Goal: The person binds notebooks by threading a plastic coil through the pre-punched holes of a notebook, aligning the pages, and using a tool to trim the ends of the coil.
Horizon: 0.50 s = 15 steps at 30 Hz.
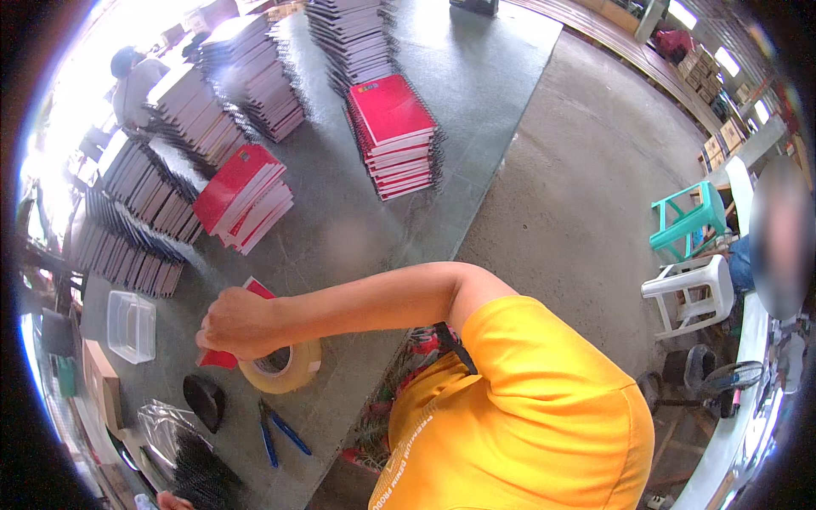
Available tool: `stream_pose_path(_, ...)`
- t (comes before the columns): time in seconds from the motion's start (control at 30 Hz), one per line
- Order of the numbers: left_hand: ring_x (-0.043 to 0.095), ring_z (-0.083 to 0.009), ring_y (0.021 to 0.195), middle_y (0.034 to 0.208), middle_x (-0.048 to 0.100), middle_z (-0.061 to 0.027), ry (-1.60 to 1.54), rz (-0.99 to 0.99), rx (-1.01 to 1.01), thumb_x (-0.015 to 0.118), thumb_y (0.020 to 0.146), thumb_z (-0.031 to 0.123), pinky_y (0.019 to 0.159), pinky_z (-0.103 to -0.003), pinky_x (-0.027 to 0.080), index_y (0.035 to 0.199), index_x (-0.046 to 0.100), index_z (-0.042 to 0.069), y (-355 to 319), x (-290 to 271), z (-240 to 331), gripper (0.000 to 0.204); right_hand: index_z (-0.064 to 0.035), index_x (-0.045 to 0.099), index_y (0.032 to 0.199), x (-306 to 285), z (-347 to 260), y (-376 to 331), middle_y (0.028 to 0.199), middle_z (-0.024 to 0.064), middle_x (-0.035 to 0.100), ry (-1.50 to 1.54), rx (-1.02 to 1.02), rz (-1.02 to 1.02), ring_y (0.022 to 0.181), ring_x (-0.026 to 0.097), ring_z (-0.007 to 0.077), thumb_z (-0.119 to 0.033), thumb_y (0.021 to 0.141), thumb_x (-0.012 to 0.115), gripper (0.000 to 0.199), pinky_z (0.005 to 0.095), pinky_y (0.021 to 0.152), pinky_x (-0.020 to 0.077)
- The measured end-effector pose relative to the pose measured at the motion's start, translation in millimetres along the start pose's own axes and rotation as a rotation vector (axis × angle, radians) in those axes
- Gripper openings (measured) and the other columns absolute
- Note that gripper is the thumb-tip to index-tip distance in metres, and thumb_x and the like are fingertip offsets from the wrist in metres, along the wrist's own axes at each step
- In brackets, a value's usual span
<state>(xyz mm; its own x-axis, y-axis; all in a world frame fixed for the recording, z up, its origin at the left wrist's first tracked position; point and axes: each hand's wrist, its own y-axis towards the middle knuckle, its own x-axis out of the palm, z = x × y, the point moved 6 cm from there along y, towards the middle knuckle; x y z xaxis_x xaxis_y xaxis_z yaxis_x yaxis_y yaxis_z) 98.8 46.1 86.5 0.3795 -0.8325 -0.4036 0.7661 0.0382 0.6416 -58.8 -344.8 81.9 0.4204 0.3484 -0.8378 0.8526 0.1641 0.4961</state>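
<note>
Yellow shirt [552, 408], right hand [238, 325] clamped on red cover [223, 360], left hand [173, 501] mostly cropped, grip unclear

A right hand [238, 325] covers the middle of a red item [218, 359]; whether it grips or presses, I cannot tell from here. The arm [374, 302] hides part of a tape roll [285, 382]. My lower edge crops the left hand [174, 502] to a sliver. A notebook stack [353, 34] runs off the top, glare veils one person [136, 89], and another [780, 229] is blurred.
</note>
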Motion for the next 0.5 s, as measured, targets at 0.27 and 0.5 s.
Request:
stream_pose_path(0.27,0.059,-0.0177,0.079,0.096,0.062,-0.0074,-0.004,-0.642,-0.243,0.045,0.088,0.009,0.068,-0.03,0.048,0.115,0.056,0.005,-87,90,89,0.029,-0.0144,0.066,0.087,16,-13,10,0.078,0.0094,0.066,0.176,0.035,-0.047,0.071,0.064,0.0292,-0.026,0.076,0.061,0.017,0.0397,0.061,0.0502)
stream_pose_path(0.5,0.056,-0.0121,0.06,0.076,0.063,-0.0091,-0.275,-0.625,-0.035,0.058,0.084,0.005,0.059,-0.024,0.046,0.109,0.059,0.001,-115,127,167,0.026,-0.0142,0.066,0.093,11,-11,10,0.082,0.0132,0.065,0.294,0.091,-0.071,0.074,0.063,0.0315,-0.021,0.082,0.056,0.017,0.0421,0.063,0.049)
